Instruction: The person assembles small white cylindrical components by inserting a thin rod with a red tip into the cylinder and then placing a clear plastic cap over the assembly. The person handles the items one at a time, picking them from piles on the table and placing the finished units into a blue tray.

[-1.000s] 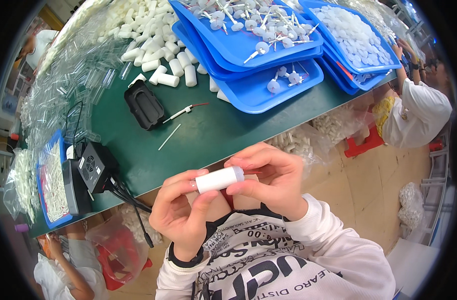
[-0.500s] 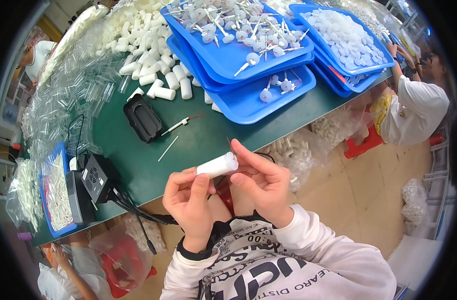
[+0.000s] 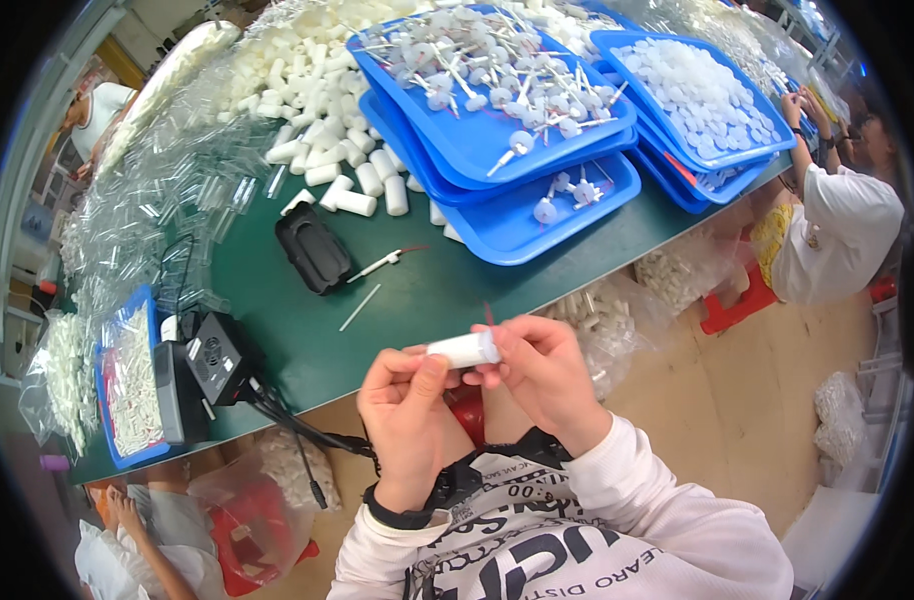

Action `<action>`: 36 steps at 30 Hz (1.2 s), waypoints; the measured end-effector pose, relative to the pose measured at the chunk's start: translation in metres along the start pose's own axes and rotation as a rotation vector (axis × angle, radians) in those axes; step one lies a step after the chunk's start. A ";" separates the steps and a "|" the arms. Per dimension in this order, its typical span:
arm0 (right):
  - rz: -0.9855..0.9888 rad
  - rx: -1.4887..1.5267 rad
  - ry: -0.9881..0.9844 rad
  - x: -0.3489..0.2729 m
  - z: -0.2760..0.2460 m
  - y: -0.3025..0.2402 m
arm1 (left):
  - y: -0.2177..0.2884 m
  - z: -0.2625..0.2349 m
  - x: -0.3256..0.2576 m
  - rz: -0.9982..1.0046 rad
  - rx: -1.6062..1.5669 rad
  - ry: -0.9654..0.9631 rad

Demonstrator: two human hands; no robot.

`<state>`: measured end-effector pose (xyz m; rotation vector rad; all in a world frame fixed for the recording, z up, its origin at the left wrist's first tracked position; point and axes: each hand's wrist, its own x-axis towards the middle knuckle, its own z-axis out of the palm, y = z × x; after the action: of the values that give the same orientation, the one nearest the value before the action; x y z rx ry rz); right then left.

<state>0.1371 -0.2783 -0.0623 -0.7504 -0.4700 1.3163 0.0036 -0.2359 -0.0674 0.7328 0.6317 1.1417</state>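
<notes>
A white cylinder [image 3: 459, 351] lies almost level between my hands, in front of the table edge. My left hand [image 3: 407, 408] is closed around its left end, with thumb and fingers pinching it. At the right end sits a translucent cap-like piece [image 3: 489, 346], and the fingers of my right hand [image 3: 549, 372] close on it. A thin red wire [image 3: 488, 314] sticks up from that end. Beyond my hands, a thin white stick [image 3: 361, 307] and a white piece with a red wire [image 3: 377, 264] rest on the green table [image 3: 277, 350], beside an open black case [image 3: 312, 248].
Blue trays [image 3: 517, 250] of wired white parts are stacked ahead; another tray [image 3: 722, 155] holds translucent discs. White cylinders [image 3: 354, 203] and clear tubes [image 3: 127, 220] pile up leftward. A black device [image 3: 217, 357] with cables stands left. A co-worker [image 3: 842, 225] sits at the right.
My right fingers have moved in from beside the cylinder's right end and now grip the capped end. The view has shifted slightly. My left hand keeps its hold.
</notes>
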 end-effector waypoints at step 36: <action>0.396 -1.760 0.717 0.022 -0.395 0.073 | 0.117 -0.069 0.287 0.422 1.861 0.164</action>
<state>0.3660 -0.3400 -0.3877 -2.7383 -0.8553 0.5631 -0.0311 0.0782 -0.0393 2.4143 1.7400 0.6912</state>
